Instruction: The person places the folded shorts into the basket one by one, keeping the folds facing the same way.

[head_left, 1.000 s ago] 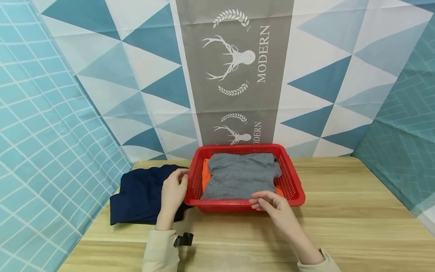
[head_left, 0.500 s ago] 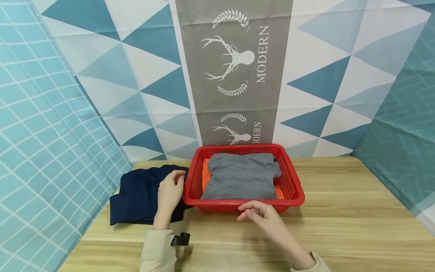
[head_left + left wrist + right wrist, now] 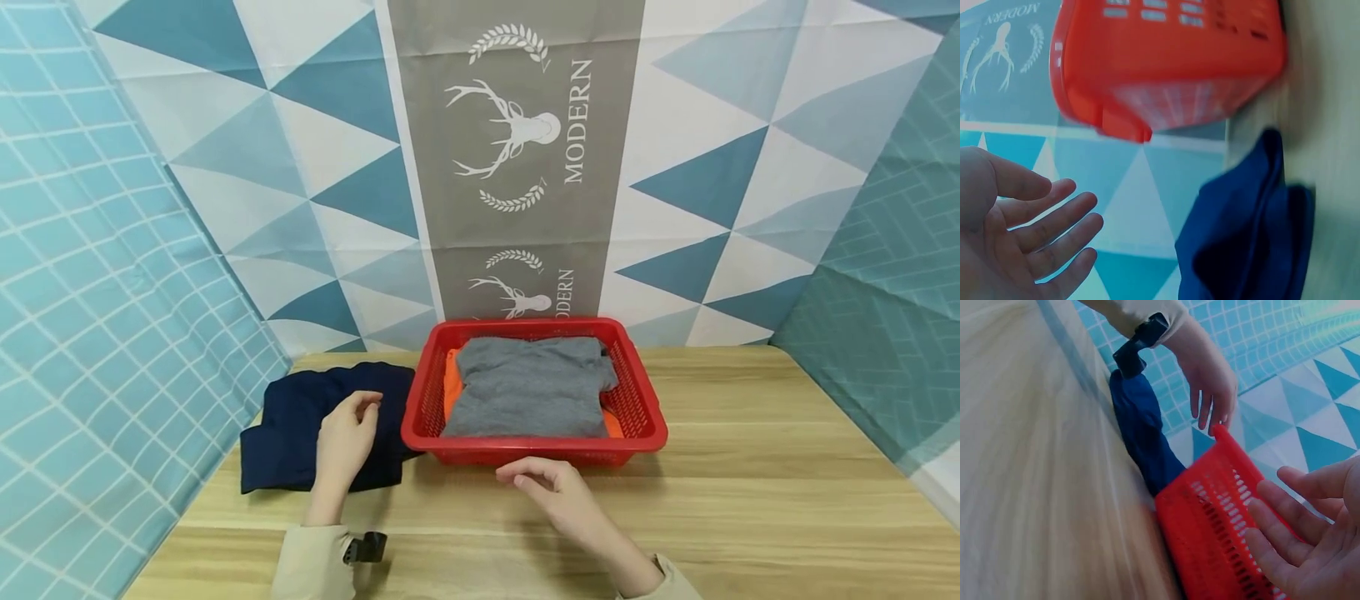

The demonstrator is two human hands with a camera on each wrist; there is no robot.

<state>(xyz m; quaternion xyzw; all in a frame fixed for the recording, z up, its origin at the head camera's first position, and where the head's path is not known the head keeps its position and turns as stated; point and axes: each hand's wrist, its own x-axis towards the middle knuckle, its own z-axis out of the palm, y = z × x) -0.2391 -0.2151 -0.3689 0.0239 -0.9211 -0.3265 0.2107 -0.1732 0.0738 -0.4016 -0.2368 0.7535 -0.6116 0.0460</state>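
A red plastic basket (image 3: 525,446) stands near the back of the table. A folded grey cloth (image 3: 532,387) lies in it, over an orange cloth (image 3: 452,383) that shows at both sides. Left of the basket, a folded navy cloth (image 3: 300,425) lies on the wood. My left hand (image 3: 347,437) hovers over this navy cloth with fingers loosely bent, holding nothing; the left wrist view shows the hand (image 3: 1041,231) apart from cloth and basket. My right hand (image 3: 558,496) is in front of the basket's near side, its fingers (image 3: 1285,531) relaxed and nothing in them.
The wooden table (image 3: 750,467) extends to the right of the basket and in front of it. A patterned backdrop (image 3: 525,208) rises right behind the basket, and tiled sheets (image 3: 90,292) close off the sides. A black mount (image 3: 365,547) sits on my left wrist.
My left hand has moved left from the basket's rim to above the navy cloth. My right hand has come off the near rim, toward me and leftward. The basket and cloths stay in place.
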